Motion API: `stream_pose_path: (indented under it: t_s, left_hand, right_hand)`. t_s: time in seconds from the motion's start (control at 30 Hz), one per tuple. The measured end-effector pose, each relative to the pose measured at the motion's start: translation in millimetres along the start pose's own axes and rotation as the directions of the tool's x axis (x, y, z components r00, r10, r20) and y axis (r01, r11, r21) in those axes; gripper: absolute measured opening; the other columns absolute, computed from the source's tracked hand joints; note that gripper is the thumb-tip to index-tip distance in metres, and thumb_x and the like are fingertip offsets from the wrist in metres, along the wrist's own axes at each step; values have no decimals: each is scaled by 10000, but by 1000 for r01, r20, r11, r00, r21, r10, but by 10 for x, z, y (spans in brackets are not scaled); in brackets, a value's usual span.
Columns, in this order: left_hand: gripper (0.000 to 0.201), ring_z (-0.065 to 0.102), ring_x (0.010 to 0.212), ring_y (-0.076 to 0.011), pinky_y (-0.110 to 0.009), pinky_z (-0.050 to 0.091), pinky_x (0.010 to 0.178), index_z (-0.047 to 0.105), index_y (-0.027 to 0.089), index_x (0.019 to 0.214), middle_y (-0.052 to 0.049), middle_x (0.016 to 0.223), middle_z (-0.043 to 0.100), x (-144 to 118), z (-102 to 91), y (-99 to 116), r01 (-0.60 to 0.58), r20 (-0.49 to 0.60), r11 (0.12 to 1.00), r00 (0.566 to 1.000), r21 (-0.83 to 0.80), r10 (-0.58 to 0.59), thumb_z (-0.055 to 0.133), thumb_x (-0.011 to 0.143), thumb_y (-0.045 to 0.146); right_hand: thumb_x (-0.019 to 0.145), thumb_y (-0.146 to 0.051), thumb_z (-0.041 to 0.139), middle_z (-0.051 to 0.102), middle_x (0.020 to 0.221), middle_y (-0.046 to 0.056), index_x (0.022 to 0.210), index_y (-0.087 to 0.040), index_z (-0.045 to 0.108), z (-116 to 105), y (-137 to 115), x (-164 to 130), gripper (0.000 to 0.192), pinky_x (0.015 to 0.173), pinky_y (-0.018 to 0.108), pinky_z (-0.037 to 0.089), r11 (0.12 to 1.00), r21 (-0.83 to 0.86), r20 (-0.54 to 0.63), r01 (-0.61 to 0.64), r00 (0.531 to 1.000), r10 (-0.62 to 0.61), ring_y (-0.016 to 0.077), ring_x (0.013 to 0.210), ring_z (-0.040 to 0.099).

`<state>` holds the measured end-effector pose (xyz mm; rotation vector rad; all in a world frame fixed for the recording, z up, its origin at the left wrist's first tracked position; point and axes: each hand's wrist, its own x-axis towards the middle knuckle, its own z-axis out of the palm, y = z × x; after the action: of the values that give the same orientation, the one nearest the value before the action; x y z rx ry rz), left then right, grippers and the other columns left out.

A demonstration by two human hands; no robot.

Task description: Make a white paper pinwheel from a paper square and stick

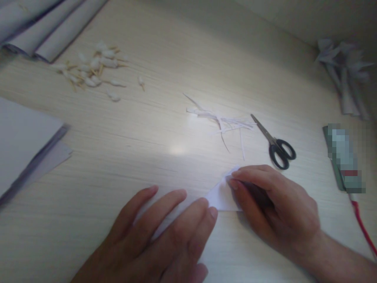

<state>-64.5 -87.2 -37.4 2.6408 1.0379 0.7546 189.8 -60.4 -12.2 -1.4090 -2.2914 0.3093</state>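
Note:
A folded white sheet of paper (225,196) lies on the table between my hands, its visible part coming to a slanted edge. My left hand (165,232) rests on it with fingers spread, covering much of the sheet. My right hand (277,200) pinches the paper's upper edge between thumb and forefinger. Just beyond my right hand lies a pair of scissors (275,143) with black handles, blades pointing away to the upper left. Thin white paper strips (224,120) are scattered beside the blades.
Cotton-tipped sticks (94,68) lie in a loose heap at the upper left. Rolled paper (67,27) is behind them, and a stack of white sheets (26,141) at the left. Folded paper pieces (344,74) and a blurred-out object (344,161) with a red cord (363,226) are at right.

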Motion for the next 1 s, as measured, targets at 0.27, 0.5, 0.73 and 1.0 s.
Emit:
stream_pose_path:
  t_s: [0.27, 0.5, 0.73, 1.0]
  left_hand:
    - [417, 540, 1317, -234, -445, 139, 1278, 664, 260, 1317, 27, 1409, 648, 15, -24, -48, -79, 121, 996, 989, -29, 82, 627, 944, 442]
    - [468, 533, 1318, -251, -466, 130, 1278, 647, 246, 1352, 30, 1444, 625, -15, -18, -34, -61, 131, 997, 989, -38, 66, 628, 935, 457]
    - [480, 537, 1303, -253, -474, 141, 1276, 641, 225, 1363, 18, 1421, 643, -25, -14, -36, -76, 116, 997, 990, -17, 77, 625, 928, 429]
    - [478, 554, 1285, -265, -490, 167, 1267, 637, 226, 1365, 3, 1397, 657, -31, 30, -57, -83, 79, 997, 993, -1, 83, 616, 915, 387]
  right_hand:
    - [883, -79, 668, 748, 948, 39, 1126, -224, 608, 9, -10, 6, 290, 618, 312, 571, 1000, 25, -18, -1, 1000, 2, 201, 782, 723]
    - [873, -66, 671, 740, 958, 39, 1119, -205, 616, 2, -14, 13, 288, 650, 300, 573, 999, 47, -17, -2, 1000, 3, 189, 807, 713]
    - [873, -68, 670, 732, 935, 34, 1113, -216, 607, 17, -19, 31, 290, 662, 310, 576, 999, 46, -44, -7, 999, 9, 185, 789, 703]
    - [876, -132, 680, 685, 907, 37, 1159, -205, 587, 79, -17, 6, 307, 637, 325, 558, 992, 18, -149, -126, 981, 127, 173, 697, 660]
